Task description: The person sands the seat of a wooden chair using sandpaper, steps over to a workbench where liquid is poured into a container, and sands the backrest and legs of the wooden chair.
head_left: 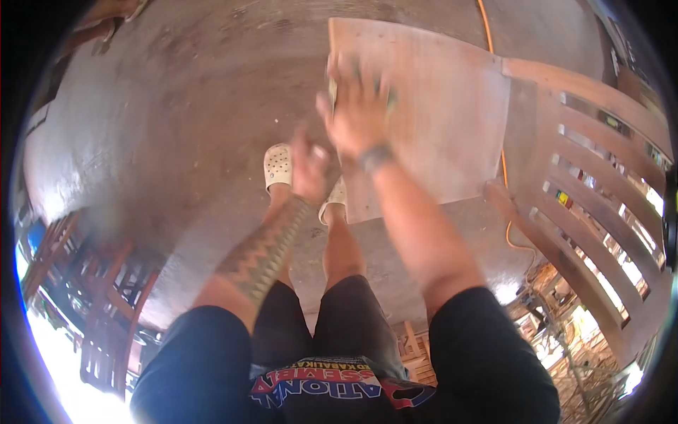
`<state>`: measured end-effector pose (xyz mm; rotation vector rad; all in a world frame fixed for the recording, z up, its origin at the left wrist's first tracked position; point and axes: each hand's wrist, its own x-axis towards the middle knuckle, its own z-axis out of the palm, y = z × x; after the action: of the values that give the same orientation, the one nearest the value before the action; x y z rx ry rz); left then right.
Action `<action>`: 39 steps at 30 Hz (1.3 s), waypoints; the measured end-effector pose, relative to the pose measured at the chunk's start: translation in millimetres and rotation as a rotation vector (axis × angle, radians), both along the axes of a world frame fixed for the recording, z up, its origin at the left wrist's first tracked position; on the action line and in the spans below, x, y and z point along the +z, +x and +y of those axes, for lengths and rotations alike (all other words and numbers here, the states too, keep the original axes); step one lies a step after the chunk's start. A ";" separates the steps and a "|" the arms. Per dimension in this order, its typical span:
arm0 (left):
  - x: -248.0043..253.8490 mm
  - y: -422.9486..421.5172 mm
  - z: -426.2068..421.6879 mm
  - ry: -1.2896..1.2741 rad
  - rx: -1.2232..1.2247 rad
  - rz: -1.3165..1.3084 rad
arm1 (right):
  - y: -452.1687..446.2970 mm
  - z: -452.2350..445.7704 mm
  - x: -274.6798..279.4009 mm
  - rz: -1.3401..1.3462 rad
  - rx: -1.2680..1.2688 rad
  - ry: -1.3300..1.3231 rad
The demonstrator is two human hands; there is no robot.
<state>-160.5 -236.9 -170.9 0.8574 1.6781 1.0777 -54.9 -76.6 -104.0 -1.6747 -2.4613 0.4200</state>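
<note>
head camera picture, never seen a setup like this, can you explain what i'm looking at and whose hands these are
There is no machine: a person works bare-handed, and a camera worn on their head looks down, so you see roughly what they see. The right hand is spread over a wooden panel beside a slatted wooden frame. Something dark-edged shows under that hand, too blurred to name. The left hand, also blurred, is beside the panel; I cannot tell whether it holds anything. The person wears pale clogs; an orange cord runs along the floor.
</note>
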 end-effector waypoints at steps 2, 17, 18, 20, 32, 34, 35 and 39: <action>30.2 -33.9 83.1 0.048 0.014 0.171 | 38.3 -110.7 18.2 -0.085 0.049 -0.124; 44.3 33.3 294.6 0.685 -1.221 1.021 | 62.6 -199.5 18.9 0.025 -0.150 -0.103; 43.6 34.1 293.9 0.682 -1.207 1.024 | 78.3 -212.8 29.4 0.009 -0.201 -0.125; 40.1 29.8 295.7 0.643 -1.188 1.039 | 90.4 -218.9 19.0 -0.016 -0.258 -0.130; 11.5 4.4 318.5 0.399 -0.767 1.158 | 127.6 -177.2 19.6 -0.033 -0.273 -0.086; -18.2 -8.9 310.9 0.941 -0.495 1.394 | 140.3 -196.2 16.7 -0.060 -0.253 -0.110; -17.2 -17.8 307.7 0.631 -0.417 1.238 | 136.9 -189.2 21.2 -0.065 -0.270 -0.125; 29.3 6.9 323.9 -0.170 0.050 0.662 | 101.0 -34.0 10.3 0.023 -0.204 0.054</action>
<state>-153.6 87.1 -141.6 1.1409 2.3050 0.6985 46.2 -110.6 -93.7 -1.8636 -2.2349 0.3414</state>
